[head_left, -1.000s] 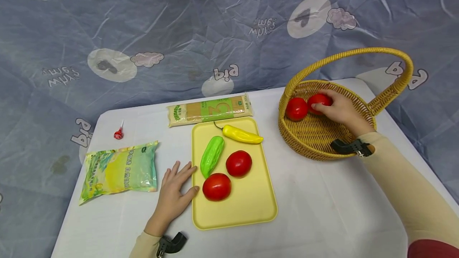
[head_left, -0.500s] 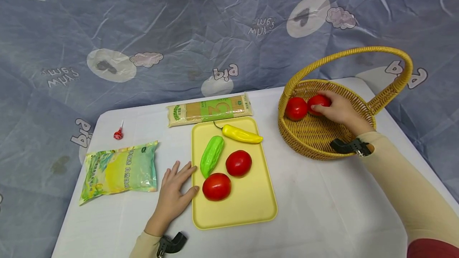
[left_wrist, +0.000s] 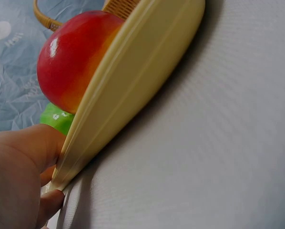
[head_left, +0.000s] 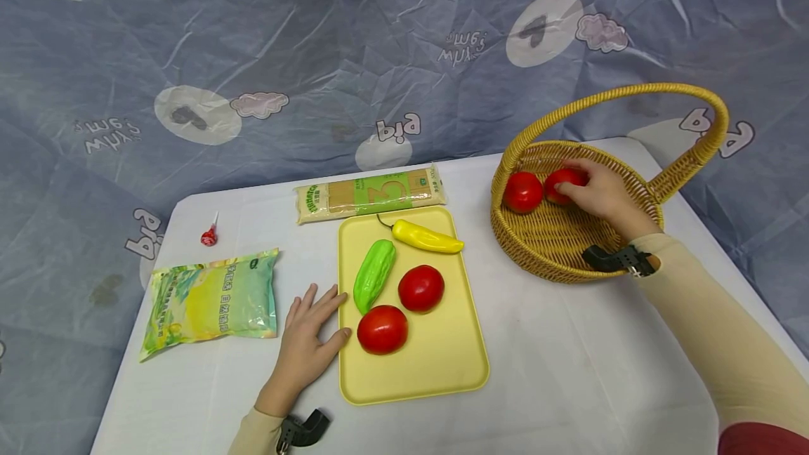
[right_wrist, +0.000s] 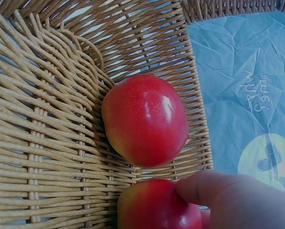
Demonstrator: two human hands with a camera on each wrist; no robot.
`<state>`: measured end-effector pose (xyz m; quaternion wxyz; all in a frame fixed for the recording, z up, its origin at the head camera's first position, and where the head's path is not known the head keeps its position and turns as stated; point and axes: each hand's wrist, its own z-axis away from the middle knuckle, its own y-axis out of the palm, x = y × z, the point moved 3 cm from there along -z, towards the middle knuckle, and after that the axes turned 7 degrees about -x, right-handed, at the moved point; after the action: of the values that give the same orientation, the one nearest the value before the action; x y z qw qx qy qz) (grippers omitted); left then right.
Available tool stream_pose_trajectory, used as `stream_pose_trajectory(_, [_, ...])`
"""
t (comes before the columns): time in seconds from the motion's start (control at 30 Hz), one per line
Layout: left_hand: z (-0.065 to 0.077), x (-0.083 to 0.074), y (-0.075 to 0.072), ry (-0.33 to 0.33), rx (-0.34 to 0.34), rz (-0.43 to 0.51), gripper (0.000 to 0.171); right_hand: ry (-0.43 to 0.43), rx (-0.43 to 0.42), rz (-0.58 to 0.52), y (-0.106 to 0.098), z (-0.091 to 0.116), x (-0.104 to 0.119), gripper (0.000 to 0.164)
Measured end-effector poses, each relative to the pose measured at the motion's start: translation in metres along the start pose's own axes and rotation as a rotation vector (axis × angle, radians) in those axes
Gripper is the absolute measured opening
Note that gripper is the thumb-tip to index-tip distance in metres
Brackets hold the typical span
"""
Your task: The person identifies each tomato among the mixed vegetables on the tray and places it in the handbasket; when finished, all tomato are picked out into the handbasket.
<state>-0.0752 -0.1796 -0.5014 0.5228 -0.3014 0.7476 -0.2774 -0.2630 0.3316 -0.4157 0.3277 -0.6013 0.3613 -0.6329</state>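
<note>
My right hand (head_left: 600, 192) reaches into the wicker basket (head_left: 537, 255) and grips a round red fruit (right_wrist: 157, 207) with a yellow flush, thumb on its side. A matching red fruit (right_wrist: 145, 119) sits beside it against the basket wall, with a narrow gap between them. My left hand (head_left: 306, 343) lies on the table with fingers spread, its fingertips touching the left rim of the yellow tray (head_left: 436, 371). Two red fruits (head_left: 382, 329), a green cucumber-shaped vegetable (head_left: 374, 276) and a yellow pepper (head_left: 426, 236) lie on that tray. The right hand's other fingers are mostly hidden.
Behind the tray lies a pack of noodles (head_left: 369, 194). To the left are a green-yellow plastic bag (head_left: 211, 300) and a red lollipop (head_left: 209, 236). The tall basket handle (head_left: 622, 92) arches over the right side. A grey-blue cloth (head_left: 316, 55) hangs behind the table.
The fruit in my right hand has shifted slightly right, away from the other fruit in the basket. My left hand has stayed at the tray's rim.
</note>
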Motion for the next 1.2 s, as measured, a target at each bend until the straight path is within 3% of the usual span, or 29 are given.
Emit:
stream_pose_trajectory(0.4, [0.0007, 0.001, 0.0003, -0.015, 0.008, -0.004, 0.054, 0.01, -0.058, -0.043, 0.0005, 0.0, 0.0013, 0.057])
stream_pose_trajectory(0.73, [0.0003, 0.0026, 0.0015, -0.006, 0.005, 0.002, 0.054, 0.049, -0.189, -0.121, -0.0029, 0.0021, 0.0029, 0.052])
stream_pose_trajectory(1.2, [0.0, 0.0009, 0.0003, 0.009, -0.005, 0.003, 0.053, 0.058, -0.22, -0.127, -0.006, 0.0043, 0.0053, 0.051])
